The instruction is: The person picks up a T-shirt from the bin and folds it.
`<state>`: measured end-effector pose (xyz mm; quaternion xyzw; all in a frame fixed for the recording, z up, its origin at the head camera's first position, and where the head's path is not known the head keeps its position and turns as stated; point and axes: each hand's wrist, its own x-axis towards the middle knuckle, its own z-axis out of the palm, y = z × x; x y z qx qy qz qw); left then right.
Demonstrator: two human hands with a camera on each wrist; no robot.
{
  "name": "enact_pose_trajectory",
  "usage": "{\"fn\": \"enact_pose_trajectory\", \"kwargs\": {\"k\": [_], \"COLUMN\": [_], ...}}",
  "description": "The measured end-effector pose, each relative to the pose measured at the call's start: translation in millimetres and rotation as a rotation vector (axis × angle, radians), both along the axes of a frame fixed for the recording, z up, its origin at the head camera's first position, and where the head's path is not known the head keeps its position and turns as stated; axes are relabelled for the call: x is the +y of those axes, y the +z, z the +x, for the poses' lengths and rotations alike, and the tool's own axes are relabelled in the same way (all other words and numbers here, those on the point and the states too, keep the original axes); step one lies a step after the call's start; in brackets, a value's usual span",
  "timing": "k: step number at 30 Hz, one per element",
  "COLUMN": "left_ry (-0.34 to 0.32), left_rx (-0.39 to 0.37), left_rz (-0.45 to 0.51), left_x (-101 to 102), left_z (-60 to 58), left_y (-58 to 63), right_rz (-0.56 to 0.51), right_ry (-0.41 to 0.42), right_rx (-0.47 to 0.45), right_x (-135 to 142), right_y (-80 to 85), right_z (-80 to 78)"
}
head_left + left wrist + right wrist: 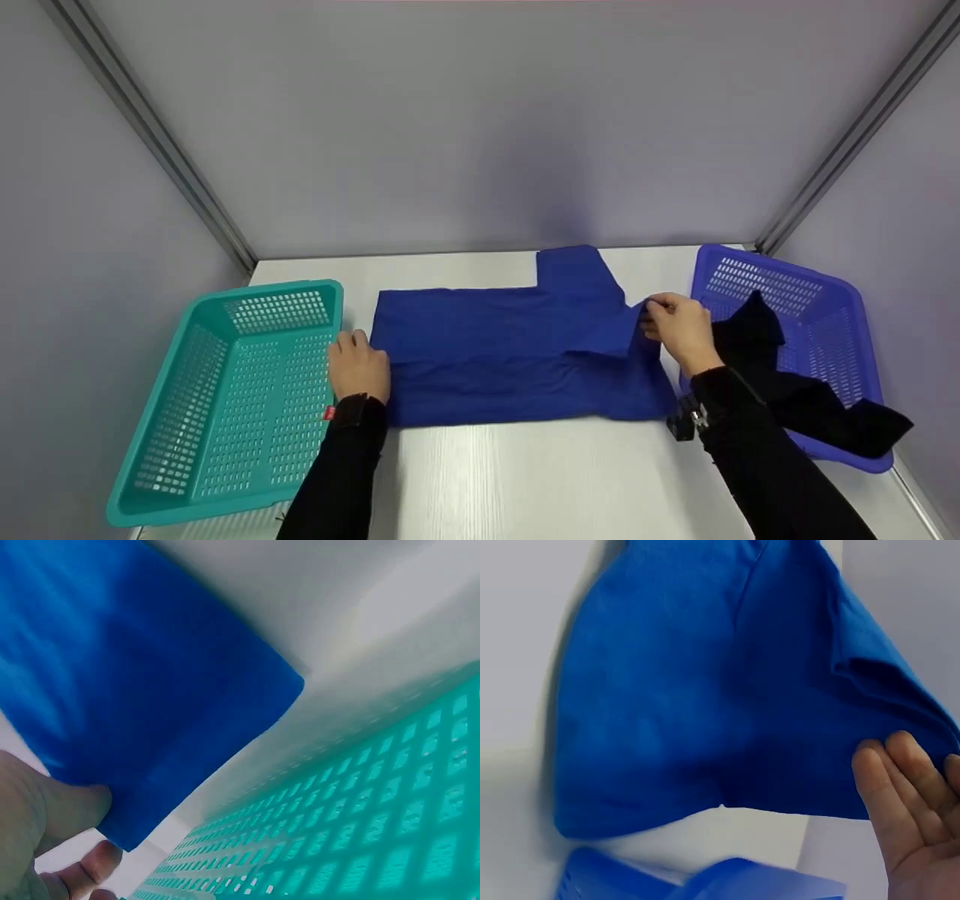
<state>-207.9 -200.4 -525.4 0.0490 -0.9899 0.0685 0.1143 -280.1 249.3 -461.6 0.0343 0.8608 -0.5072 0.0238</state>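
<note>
A blue T-shirt (480, 330) lies spread on the table, one sleeve (574, 270) sticking out toward the back wall. At its left end my left hand (358, 367) pinches the hem; in the left wrist view the thumb (79, 810) lies over the cloth near a corner, with a finger beneath. On the right, my right hand (681, 330) pinches an edge of the shirt and holds it raised, so the fabric there bunches into a fold. In the right wrist view the fingers (900, 787) overlap the lifted edge, and the thumb is mostly hidden.
A teal basket (124, 480) stands left, close beside my left hand. At right is a blue-purple basket (862, 337) with a black cloth (757, 337) draped in it and over its front rim. Grey panels (480, 127) enclose the white table (517, 480) at the back and sides.
</note>
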Motion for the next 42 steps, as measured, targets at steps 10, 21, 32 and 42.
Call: {"fn": "enact_pose_trajectory", "kwargs": {"k": [10,21,32,42], "left_ry": [-0.259,-0.277,-0.235,-0.278], "left_rx": [0.09,-0.153,-0.332,-0.444], "left_rz": [0.038,0.229,0.317,0.377], "left_x": [21.1,36.4,39.7,37.7], "left_z": [-1.0,44.6,94.2,121.7], "left_y": [-17.6,-60.5,-49.7,-46.1], "right_rz": [0.239,0.619,0.805,0.811], "right_ry": [0.21,0.404,0.335,0.312], "right_rx": [0.115,0.236,0.549,0.415], "right_x": [-7.8,-28.8,-20.0,-19.9], "right_y": [-50.4,-115.8,-136.4,-138.2], "right_z": [22.8,72.4,103.6,101.6]}}
